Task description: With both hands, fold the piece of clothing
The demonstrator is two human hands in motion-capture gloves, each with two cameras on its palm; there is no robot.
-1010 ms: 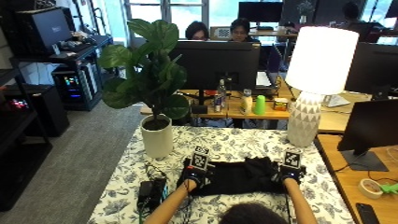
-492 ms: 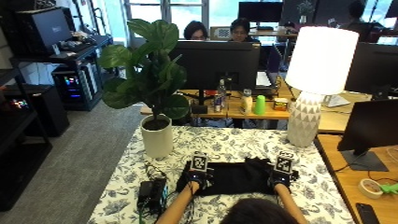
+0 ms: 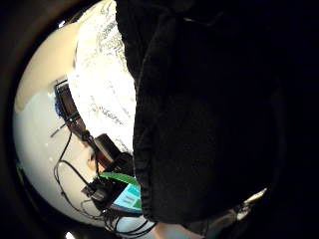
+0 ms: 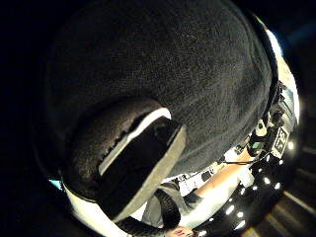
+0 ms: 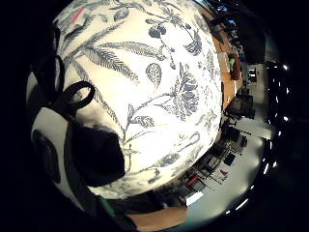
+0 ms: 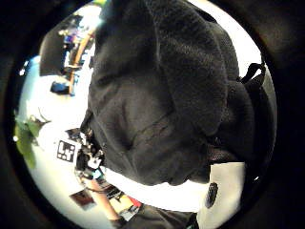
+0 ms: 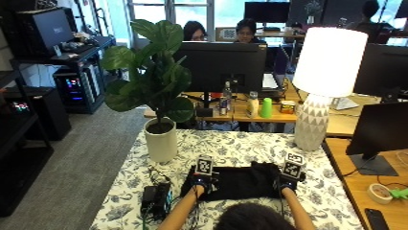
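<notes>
Black garment (image 7: 245,181) lies bunched on the floral tablecloth (image 7: 242,146), near the front edge, just ahead of the person's head, between the potted plant (image 7: 156,96) and the white lamp (image 7: 322,86). Left hand (image 7: 199,184) sits at the garment's left end, right hand (image 7: 285,183) at its right end, both touching the cloth. In the left thumb side palm view black cloth fills the frame and a gloved finger (image 4: 133,163) curls against it, so the left hand reads as gripping the fabric. In the right thumb side palm view a thick fold of cloth lies close over the palm, but the right fingers can't be made out, so cannot tell whether they pinch or only press. The right little finger side view shows mostly bare tablecloth, so that edge of the hand is off the cloth. Fold looks early: the shape is lumpy, no clean edges. Risks: if one hand grabs only the top layer, the lower layer stays behind and the fold comes out crooked; uneven lifting would skew it. Cables and a dark device (image 7: 156,196) sit just beside the left hand, and a dragged sleeve could snag them. Tablecloth could bunch if the garment is slid instead of lifted.
</notes>
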